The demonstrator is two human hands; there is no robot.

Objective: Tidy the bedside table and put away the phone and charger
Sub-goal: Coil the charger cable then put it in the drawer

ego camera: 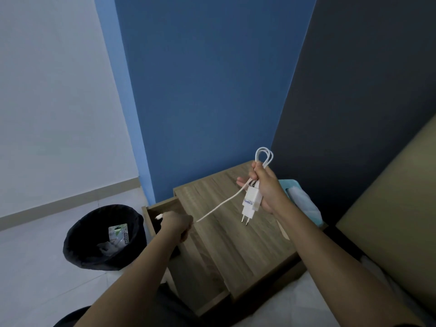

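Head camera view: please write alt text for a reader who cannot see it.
The right hand holds a white charger with looped cable above a wooden bedside table; the left hand pulls the cable's free end over its open drawer.

Bedside table [236, 232] sits low centre, backed against the wall. Its drawer [162, 208] is pulled out toward 9 o'clock. Bin [103, 237] stands on the floor at 9 o'clock from the table, just beside the drawer; a packet [118, 232] and other scraps lie in it. Tissue box [304, 201] rests on the table's edge at 3 o'clock, against the wall. Bed [387, 208] lies beyond the box, further toward 3 o'clock.

Right hand [264, 187] is above the tabletop, closed round the charger [251, 201], plug pins pointing toward 6 o'clock, cable loops [264, 155] standing out at 12 o'clock. Cable [219, 206] runs toward 8 o'clock to the left hand [177, 224], clenched on its end over the drawer.
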